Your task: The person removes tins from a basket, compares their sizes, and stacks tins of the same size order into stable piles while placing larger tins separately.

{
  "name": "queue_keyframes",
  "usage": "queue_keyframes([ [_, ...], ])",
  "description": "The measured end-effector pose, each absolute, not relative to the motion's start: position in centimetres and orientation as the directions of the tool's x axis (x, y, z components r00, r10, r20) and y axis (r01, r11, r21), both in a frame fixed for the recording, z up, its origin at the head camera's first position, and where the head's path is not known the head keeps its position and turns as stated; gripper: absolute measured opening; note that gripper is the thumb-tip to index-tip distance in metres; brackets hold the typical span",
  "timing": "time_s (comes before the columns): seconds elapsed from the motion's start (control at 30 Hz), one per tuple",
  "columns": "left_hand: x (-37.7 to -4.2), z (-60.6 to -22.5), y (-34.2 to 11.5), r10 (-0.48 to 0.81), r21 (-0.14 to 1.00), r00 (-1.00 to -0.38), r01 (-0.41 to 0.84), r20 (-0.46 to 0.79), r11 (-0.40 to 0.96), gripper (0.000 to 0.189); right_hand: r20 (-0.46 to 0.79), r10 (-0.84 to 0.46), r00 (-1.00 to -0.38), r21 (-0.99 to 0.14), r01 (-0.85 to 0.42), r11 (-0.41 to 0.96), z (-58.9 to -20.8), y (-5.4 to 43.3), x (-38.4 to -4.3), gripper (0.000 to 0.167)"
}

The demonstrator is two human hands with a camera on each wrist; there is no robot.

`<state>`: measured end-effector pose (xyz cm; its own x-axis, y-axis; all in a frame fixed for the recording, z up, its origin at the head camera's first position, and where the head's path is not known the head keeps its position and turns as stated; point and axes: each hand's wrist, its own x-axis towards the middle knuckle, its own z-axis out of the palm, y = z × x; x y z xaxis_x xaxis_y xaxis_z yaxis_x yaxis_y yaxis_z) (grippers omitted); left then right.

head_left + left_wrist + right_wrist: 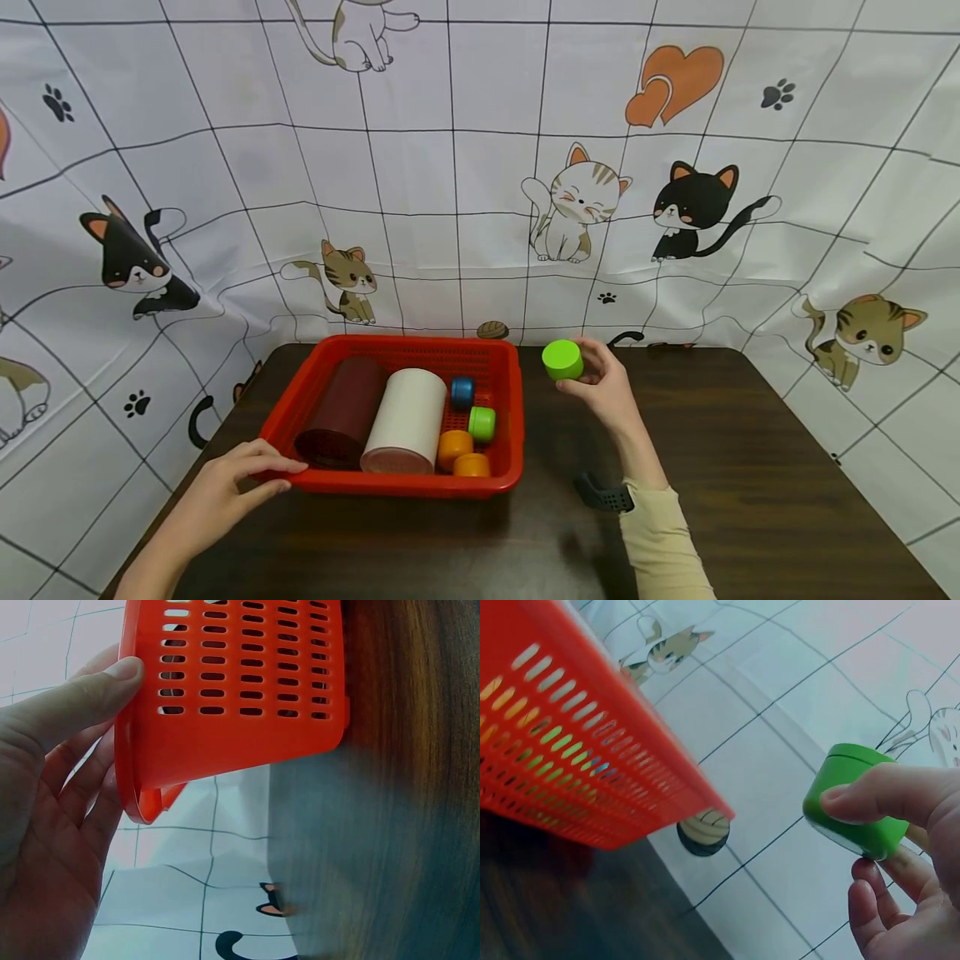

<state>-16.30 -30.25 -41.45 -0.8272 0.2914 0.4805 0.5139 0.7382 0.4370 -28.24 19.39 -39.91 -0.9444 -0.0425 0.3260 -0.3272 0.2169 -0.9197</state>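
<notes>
My right hand (606, 387) holds a small green lidded pot (562, 359) in the air beyond the basket's right side. Its thumb and fingers pinch the pot (847, 796) in the right wrist view. At the basket's near left corner, my left hand (225, 492) grips the rim of the red basket (517, 450), thumb on one side and fingers on the other (90, 776). Inside the basket lie a dark brown cylinder (348, 408) and a white cylinder (408, 412). To their right are a blue pot (462, 392), another green pot (482, 424) and two orange pots (454, 447).
The basket stands on a dark wood table (720, 467). A white sheet with cat drawings (487, 167) hangs behind the table and along its sides. A dark strap (603, 493) is round the right wrist, by a beige sleeve (663, 537).
</notes>
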Motion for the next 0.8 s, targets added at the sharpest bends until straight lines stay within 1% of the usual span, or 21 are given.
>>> queue_keyframes([
  [0.13, -16.3, -41.5, -30.4, 0.289, 0.444, -0.829, 0.512, 0.478, 0.735, 0.04, 0.318, -0.053, -0.947, -0.922, -0.322, 0.217, -40.8, 19.7, -28.5, 0.075],
  [0.23, -16.3, -41.6, -30.4, 0.284, 0.447, -0.831, 0.508, 0.478, 0.737, 0.04, 0.312, -0.063, -0.948, -0.917, -0.318, 0.241, -41.4, 20.0, -28.7, 0.077],
  [0.4, -16.3, -41.6, -30.5, 0.281, 0.444, -0.833, 0.504, 0.476, 0.741, 0.04, 0.295, -0.075, -0.953, -0.912, -0.304, 0.277, -42.1, 20.2, -29.0, 0.073],
  [0.63, -16.2, -41.4, -30.4, 0.272, 0.444, -0.842, 0.488, 0.465, 0.752, 0.04, 0.24, -0.089, -0.967, -0.883, -0.255, 0.394, -43.1, 20.2, -29.3, 0.07],
  [0.8, -16.2, -41.4, -30.2, 0.279, 0.434, -0.835, 0.498, 0.475, 0.75, 0.041, 0.225, -0.125, -0.966, -0.865, -0.257, 0.431, -43.7, 20.5, -29.7, 0.071],
])
